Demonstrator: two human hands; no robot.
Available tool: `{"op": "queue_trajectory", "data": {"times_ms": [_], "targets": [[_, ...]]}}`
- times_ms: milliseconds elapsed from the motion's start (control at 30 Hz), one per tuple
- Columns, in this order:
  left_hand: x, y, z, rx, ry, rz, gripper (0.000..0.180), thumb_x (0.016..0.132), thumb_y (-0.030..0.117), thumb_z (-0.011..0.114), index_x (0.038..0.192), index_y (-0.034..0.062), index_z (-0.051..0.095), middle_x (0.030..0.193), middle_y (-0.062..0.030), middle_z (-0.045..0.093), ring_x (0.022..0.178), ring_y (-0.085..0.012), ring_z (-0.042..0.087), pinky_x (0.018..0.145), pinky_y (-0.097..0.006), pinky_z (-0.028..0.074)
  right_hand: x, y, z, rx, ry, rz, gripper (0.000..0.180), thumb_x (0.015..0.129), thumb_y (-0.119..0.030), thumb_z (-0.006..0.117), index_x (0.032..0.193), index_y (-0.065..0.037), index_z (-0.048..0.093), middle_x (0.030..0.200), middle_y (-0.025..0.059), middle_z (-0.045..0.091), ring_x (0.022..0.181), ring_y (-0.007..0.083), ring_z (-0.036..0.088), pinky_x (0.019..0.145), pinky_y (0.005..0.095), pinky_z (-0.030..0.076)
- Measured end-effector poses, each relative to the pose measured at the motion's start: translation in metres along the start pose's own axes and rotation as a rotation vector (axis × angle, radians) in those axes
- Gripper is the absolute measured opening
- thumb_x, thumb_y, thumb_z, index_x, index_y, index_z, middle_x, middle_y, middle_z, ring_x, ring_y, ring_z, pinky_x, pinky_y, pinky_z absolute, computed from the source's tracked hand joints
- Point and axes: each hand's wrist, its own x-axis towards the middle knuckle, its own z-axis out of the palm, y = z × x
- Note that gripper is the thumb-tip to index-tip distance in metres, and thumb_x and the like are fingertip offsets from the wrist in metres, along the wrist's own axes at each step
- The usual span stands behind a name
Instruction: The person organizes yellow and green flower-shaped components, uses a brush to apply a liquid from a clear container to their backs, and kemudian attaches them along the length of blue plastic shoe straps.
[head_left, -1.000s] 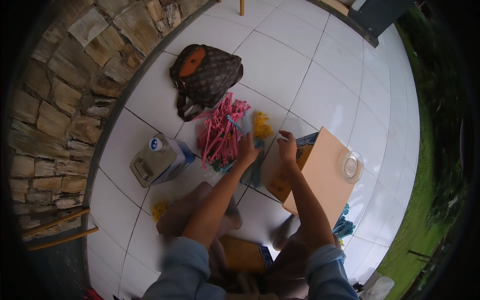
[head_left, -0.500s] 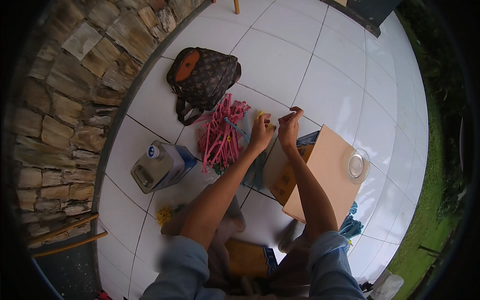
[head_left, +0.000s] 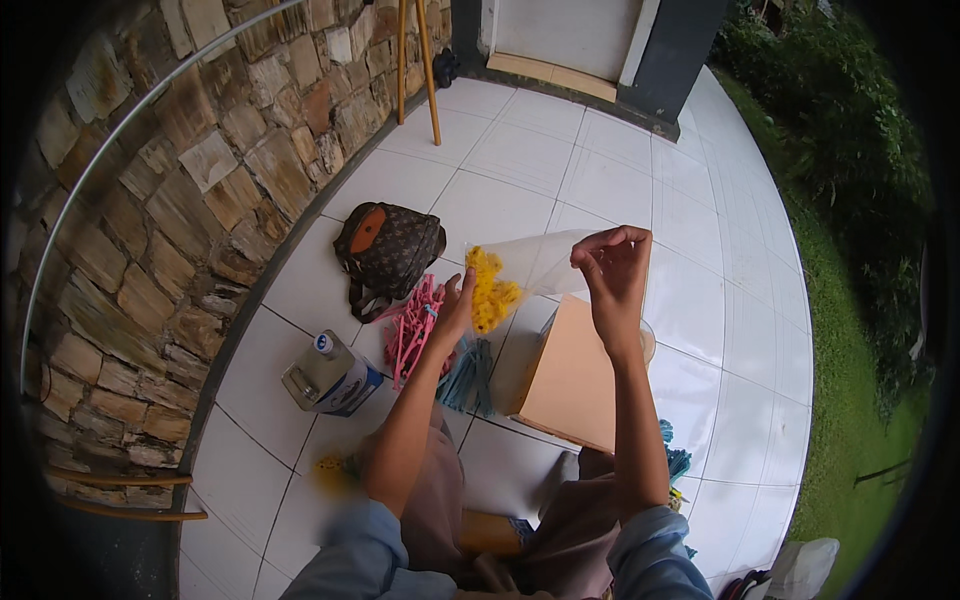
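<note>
A clear plastic bag [head_left: 541,255] stretches in the air in front of me, with yellow artificial flowers [head_left: 489,292] bunched in its left end. My right hand [head_left: 617,268] pinches the bag's other end between thumb and fingers. My left hand [head_left: 456,307] is beside the flower-filled end, fingers apart and touching or nearly touching the plastic. Below my left hand lie a heap of pink stems [head_left: 412,328] and a bundle of teal stems [head_left: 467,376] on the tiles.
A tan cardboard box [head_left: 570,382] stands below my right hand. To the left are a brown patterned backpack [head_left: 392,247] and a jerrycan [head_left: 333,376]. More yellow flowers [head_left: 333,473] and teal stems [head_left: 676,455] lie near my legs. A stone wall [head_left: 215,160] borders the left.
My hands have moved apart, the right one up and to the right. The bag with the yellow flowers now spans between them. The view has tilted up, showing a door at the back.
</note>
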Motion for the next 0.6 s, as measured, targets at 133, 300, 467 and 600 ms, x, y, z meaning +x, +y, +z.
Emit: {"op": "queue_trajectory", "data": {"times_ms": [133, 300, 467, 600], "targets": [[-0.052, 0.035, 0.043, -0.76, -0.503, -0.287, 0.068, 0.084, 0.056, 0.046, 0.131, 0.0073, 0.035, 0.124, -0.0145, 0.049, 0.108, -0.0286, 0.053, 0.088, -0.041, 0.045, -0.032, -0.029, -0.055, -0.006, -0.059, 0.075, 0.026, 0.082, 0.005, 0.057, 0.095, -0.006, 0.036, 0.084, 0.0109, 0.057, 0.081, 0.0177, 0.057, 0.074, 0.0308, 0.046], [-0.064, 0.05, 0.073, -0.789, -0.619, -0.28, 0.06, 0.086, 0.048, 0.049, 0.127, 0.0065, 0.038, 0.121, -0.0103, 0.053, 0.102, -0.0294, 0.057, 0.082, -0.043, 0.049, -0.071, -0.031, -0.116, 0.366, 0.093, 0.326, 0.012, 0.092, -0.012, 0.038, 0.096, -0.003, 0.045, 0.093, 0.0163, 0.059, 0.086, 0.0254, 0.06, 0.08, 0.0352, 0.048], [-0.073, 0.071, 0.078, -0.554, -0.635, -0.198, 0.056, 0.089, 0.043, 0.048, 0.126, 0.0037, 0.036, 0.122, -0.0134, 0.05, 0.102, -0.028, 0.057, 0.082, -0.042, 0.05, -0.083, -0.038, -0.143, -0.015, -0.202, 0.65, 0.024, 0.086, 0.002, 0.045, 0.105, 0.002, 0.059, 0.105, 0.0141, 0.061, 0.1, 0.019, 0.057, 0.09, 0.0317, 0.044], [-0.068, 0.063, 0.085, -0.383, -0.575, -0.131, 0.053, 0.09, 0.039, 0.048, 0.127, 0.0031, 0.035, 0.122, -0.0103, 0.048, 0.107, -0.0196, 0.052, 0.087, -0.034, 0.046, -0.081, -0.028, -0.134, -0.144, -0.435, 0.725, 0.031, 0.084, 0.002, 0.051, 0.114, 0.0, 0.056, 0.113, 0.0064, 0.059, 0.099, 0.0143, 0.056, 0.09, 0.0279, 0.044]]}}
